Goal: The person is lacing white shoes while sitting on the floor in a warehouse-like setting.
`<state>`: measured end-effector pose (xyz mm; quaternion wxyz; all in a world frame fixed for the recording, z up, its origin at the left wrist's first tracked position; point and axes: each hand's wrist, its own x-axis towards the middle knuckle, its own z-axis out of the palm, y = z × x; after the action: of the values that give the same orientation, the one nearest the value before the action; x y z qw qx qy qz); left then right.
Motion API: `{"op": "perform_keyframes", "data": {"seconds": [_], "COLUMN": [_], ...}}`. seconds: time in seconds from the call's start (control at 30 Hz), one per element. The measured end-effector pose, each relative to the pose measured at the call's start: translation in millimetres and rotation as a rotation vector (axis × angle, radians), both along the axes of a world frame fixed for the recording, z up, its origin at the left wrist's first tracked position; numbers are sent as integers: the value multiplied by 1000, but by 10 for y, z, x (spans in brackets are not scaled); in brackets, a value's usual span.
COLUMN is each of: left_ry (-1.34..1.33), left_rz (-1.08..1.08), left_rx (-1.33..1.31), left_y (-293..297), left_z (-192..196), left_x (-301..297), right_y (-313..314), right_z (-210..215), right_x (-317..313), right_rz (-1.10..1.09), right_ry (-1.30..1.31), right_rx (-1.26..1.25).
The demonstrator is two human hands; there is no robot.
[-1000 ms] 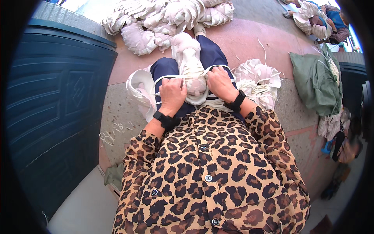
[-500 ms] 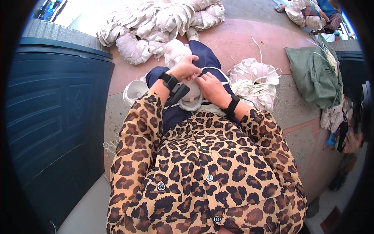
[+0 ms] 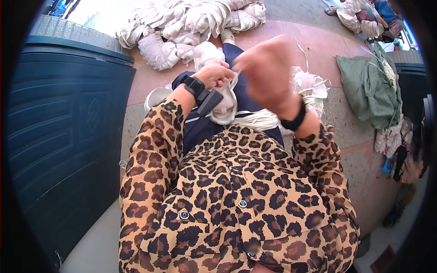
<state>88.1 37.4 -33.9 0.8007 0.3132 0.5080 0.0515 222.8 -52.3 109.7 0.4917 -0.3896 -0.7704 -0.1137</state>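
A pale pink piece with a thick white border, shaped like a shoe upper, rests on my lap. My left hand is closed at its upper end, thumb and fingers pinching the white strip there. My right hand is raised just to the right of it, smeared by motion, so its fingers and anything in them cannot be made out. A bundle of white strips lies across my lap below the right wrist.
A large heap of similar white and pink pieces lies ahead. A smaller pile sits to my right, partly behind my right arm. A green sack stands farther right. A dark blue panelled door flanks my left. Another person is far right.
My right hand has moved up and away from me, off the spot beside my left hand. The left hand keeps its pinch and has shifted only slightly.
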Motion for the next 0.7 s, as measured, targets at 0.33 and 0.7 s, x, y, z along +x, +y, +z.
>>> {"op": "perform_keyframes", "data": {"seconds": [0.33,0.7], "left_ry": [424,384], "left_rz": [-291,-328], "left_rx": [1236,1042], "left_y": [-227,-521], "left_z": [-138,30], "left_x": [-615,-910], "right_y": [69,-337], "right_z": [164,-1522], "right_x": [530,-570], "right_rz": [264,122], "right_ry": [1108,191], "right_rx": [-542,-1114]}}
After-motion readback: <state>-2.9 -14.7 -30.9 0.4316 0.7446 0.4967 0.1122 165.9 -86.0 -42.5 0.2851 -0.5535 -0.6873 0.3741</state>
